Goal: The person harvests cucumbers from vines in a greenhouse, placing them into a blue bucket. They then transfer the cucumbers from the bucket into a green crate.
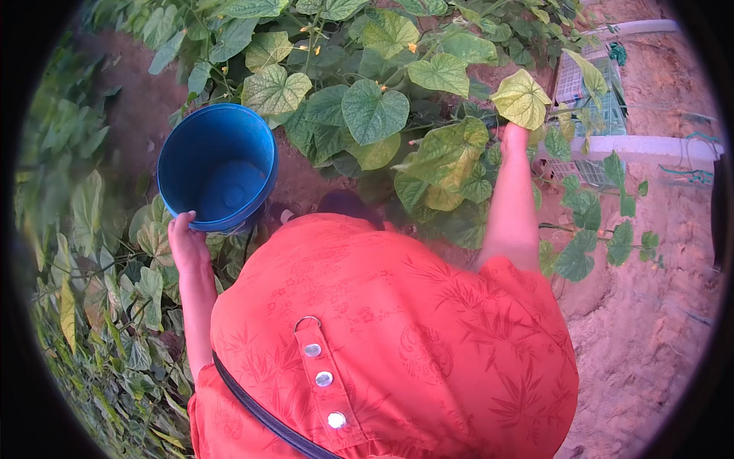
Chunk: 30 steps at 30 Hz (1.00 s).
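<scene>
My left hand [189, 238] grips the near rim of a blue plastic bucket [215, 166], which tilts so that its inside shows; nothing is seen in it. On the right, my right arm reaches forward into the cucumber vines. The fingers of my right hand [514, 136] are mostly hidden behind a yellowish leaf [522, 100], and whether they hold anything cannot be made out. Broad green leaves [375, 112] and small yellow flowers stand between the two hands.
More vines [120, 292] grow thickly at the left. Plastic crates [590, 92] lie at the upper right beside a pale curved bar [654, 147]. A trailing vine [576, 255] spreads over bare soil [636, 356] at the right. Leaves surround my right forearm.
</scene>
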Each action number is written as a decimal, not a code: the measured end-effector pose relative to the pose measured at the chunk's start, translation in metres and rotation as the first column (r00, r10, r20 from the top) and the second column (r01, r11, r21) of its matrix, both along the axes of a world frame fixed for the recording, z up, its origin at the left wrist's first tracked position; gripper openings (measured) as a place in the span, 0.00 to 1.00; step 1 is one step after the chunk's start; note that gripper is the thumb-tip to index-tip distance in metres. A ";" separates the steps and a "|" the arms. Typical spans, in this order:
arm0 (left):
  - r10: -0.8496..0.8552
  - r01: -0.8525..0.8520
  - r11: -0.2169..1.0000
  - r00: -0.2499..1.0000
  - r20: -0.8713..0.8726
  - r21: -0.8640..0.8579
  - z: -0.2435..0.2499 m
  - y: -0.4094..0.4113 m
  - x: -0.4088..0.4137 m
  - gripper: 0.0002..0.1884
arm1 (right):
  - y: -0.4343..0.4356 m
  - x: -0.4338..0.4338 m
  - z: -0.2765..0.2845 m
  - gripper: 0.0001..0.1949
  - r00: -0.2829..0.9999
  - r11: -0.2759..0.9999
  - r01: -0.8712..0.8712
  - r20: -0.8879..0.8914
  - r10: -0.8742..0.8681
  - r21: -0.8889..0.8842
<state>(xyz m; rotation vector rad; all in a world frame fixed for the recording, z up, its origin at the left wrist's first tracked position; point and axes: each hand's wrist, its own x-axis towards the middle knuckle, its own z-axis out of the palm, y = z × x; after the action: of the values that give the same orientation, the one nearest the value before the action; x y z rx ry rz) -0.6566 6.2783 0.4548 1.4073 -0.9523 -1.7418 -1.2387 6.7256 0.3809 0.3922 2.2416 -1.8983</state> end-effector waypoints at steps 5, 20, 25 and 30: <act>-0.024 0.024 1.000 0.998 0.064 -0.009 -0.008 -0.041 -0.010 0.13 | -0.012 0.027 -0.004 0.18 0.999 0.998 -0.020 -0.024 0.021 0.053; -0.135 0.140 0.990 0.946 0.293 0.005 -0.053 -0.090 -0.035 0.16 | -0.275 0.235 0.188 0.06 0.362 0.700 -0.609 -0.655 0.664 0.372; -0.086 0.115 0.990 0.950 0.300 -0.082 -0.017 -0.097 -0.032 0.19 | -0.393 0.290 0.108 0.09 0.435 0.484 -0.874 -0.377 0.818 0.041; -0.041 0.076 0.993 0.942 0.332 -0.092 -0.001 -0.115 -0.004 0.21 | -0.465 0.328 0.047 0.10 0.131 0.179 -0.933 -0.166 0.977 0.314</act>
<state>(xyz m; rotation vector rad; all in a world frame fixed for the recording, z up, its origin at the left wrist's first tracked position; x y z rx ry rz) -0.6602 6.1632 0.4540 1.6488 -1.2553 -1.4986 -0.9104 6.2610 0.4283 -1.2570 1.8389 -1.0244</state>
